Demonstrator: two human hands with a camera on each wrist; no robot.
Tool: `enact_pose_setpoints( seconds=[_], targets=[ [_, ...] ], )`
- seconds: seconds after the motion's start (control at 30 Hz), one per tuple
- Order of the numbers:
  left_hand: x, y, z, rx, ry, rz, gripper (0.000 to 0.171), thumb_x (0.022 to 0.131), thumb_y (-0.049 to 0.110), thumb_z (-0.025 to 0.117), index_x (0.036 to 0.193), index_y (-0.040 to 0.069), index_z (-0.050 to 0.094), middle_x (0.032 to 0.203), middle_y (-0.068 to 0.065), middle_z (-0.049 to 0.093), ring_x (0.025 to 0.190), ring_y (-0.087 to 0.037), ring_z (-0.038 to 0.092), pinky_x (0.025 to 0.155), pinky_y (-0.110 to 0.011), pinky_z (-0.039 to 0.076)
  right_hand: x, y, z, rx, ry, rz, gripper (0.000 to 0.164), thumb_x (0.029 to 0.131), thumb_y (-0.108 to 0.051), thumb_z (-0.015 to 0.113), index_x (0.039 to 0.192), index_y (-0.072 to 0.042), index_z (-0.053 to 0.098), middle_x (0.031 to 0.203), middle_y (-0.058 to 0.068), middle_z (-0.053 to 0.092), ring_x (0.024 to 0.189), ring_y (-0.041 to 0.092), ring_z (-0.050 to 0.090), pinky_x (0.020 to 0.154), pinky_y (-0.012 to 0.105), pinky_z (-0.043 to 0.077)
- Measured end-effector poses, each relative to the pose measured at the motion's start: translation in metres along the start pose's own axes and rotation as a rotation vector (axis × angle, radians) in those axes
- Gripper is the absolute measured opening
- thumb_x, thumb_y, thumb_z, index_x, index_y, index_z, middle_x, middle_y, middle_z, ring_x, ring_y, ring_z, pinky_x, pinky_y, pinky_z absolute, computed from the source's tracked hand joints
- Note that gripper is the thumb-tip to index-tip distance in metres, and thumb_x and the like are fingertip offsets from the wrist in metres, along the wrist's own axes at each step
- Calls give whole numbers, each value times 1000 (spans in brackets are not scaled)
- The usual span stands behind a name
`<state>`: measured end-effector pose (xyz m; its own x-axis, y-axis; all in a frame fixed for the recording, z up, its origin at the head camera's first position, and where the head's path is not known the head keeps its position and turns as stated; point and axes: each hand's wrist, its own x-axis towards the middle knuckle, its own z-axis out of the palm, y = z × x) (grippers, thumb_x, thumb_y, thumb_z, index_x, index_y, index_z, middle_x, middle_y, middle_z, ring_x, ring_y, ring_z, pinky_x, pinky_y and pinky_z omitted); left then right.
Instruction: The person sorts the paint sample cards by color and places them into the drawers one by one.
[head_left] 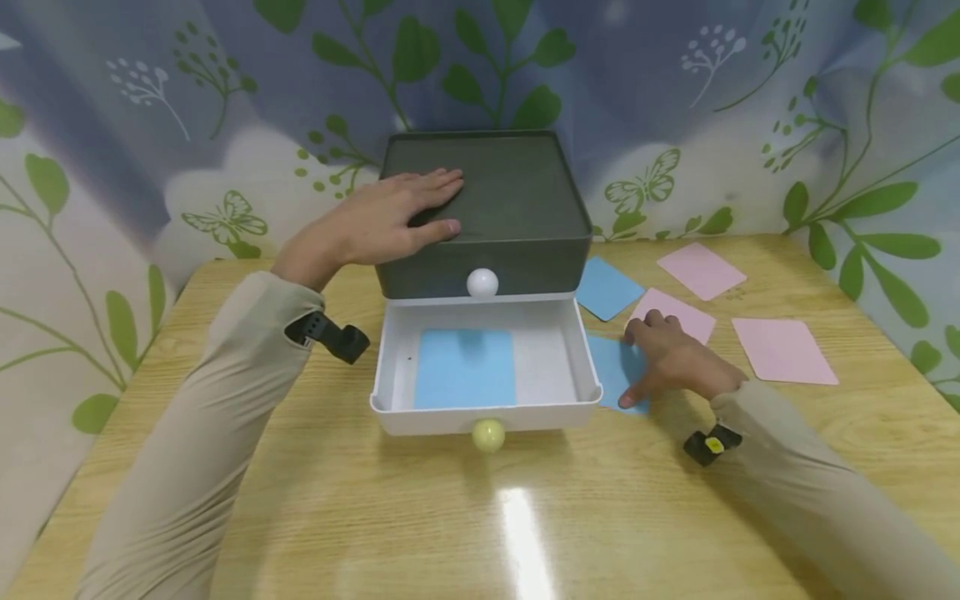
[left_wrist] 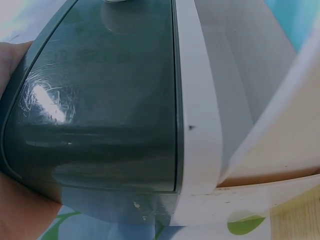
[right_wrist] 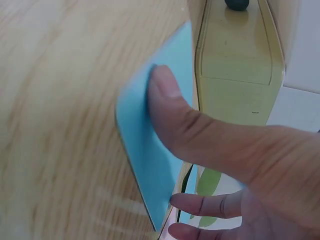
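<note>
On the table stands a small drawer box with a dark green upper drawer (head_left: 517, 271) and a white lower drawer (head_left: 551, 417) pulled out. My left hand (head_left: 382, 217) rests on the box's dark top (head_left: 517, 179), fingers stretched out. Inside the white drawer lies a blue card (head_left: 465, 367). To its right, my right hand (head_left: 671, 358) spreads over another blue card (right_wrist: 145, 135) on the table. The thumb touches that card's face in the right wrist view, while the fingertips are near its far edge.
A third blue card (head_left: 606, 289) lies beside the box. Several pink cards (head_left: 783, 350) are spread at the right. The upper drawer has a white knob (head_left: 482, 283), the lower one a yellow-green knob (head_left: 488, 435). Behind the table hangs a leaf-patterned curtain (head_left: 645, 100).
</note>
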<state>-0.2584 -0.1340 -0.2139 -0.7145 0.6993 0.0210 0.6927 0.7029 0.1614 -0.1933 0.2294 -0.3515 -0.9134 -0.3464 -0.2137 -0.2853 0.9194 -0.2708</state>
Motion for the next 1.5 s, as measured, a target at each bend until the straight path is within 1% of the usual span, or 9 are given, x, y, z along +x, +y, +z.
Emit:
enact_pose_setpoints(
  seconds=[0.17,0.33,0.6,0.83,0.93,1.13,1.23,1.37,1.5],
  targets=[
    [0,1,-1,0,-4,-3,65,103,42,38,153,3,21,160,-10,16,147,-26,14,118,-43,13,-1,1,-1,64,-3,38,70,61,-31,93,105,6,53,101,19,52,94,36,49,83,49,45],
    [0,2,0,-6,-10,-6,65,103,42,38,153,3,21,160,-9,16,147,-27,14,118,-43,13,-1,3,-4,130,-22,105,60,67,-23,90,105,3,51,96,19,58,85,30,53,73,43,47],
    [0,1,1,-10,-15,-15,66,103,43,38,153,4,21,160,-9,15,147,-27,14,118,-44,13,-3,11,-12,80,-61,20,36,75,-22,83,92,3,63,83,12,60,78,27,53,70,42,47],
    [0,2,3,-13,-11,-19,66,103,43,39,153,4,22,160,-9,16,147,-28,14,118,-44,14,-12,33,-18,142,-12,-32,13,88,-8,66,91,4,69,83,9,66,75,23,59,64,40,49],
    [0,2,3,-12,-8,-17,66,103,43,39,153,4,22,160,-9,16,147,-28,15,118,-44,14,-19,47,-20,216,-24,2,15,91,-9,63,95,4,69,85,7,66,72,18,60,61,36,50],
    [0,2,0,-6,-5,-12,65,103,41,39,153,3,22,160,-10,16,147,-27,15,118,-43,14,-37,68,-22,498,-100,92,23,96,-6,55,112,10,53,96,11,60,77,16,58,68,32,54],
    [0,2,0,-1,-10,-16,65,103,42,38,153,3,21,160,-10,15,147,-27,14,118,-43,13,-45,78,-20,594,-107,102,27,96,-3,52,116,14,47,98,11,59,78,12,58,70,32,56],
    [0,2,0,-2,-12,-16,65,103,42,38,153,4,21,160,-10,15,147,-27,14,118,-43,13,-55,89,-14,742,-56,104,25,95,0,52,113,16,43,93,10,58,78,13,62,73,33,58],
    [0,1,-1,0,-9,-9,65,103,41,39,153,3,21,160,-10,15,147,-26,13,118,-42,13,-64,96,-8,832,27,95,18,96,-2,55,105,9,45,87,5,60,79,13,64,73,30,57]
  ],
)
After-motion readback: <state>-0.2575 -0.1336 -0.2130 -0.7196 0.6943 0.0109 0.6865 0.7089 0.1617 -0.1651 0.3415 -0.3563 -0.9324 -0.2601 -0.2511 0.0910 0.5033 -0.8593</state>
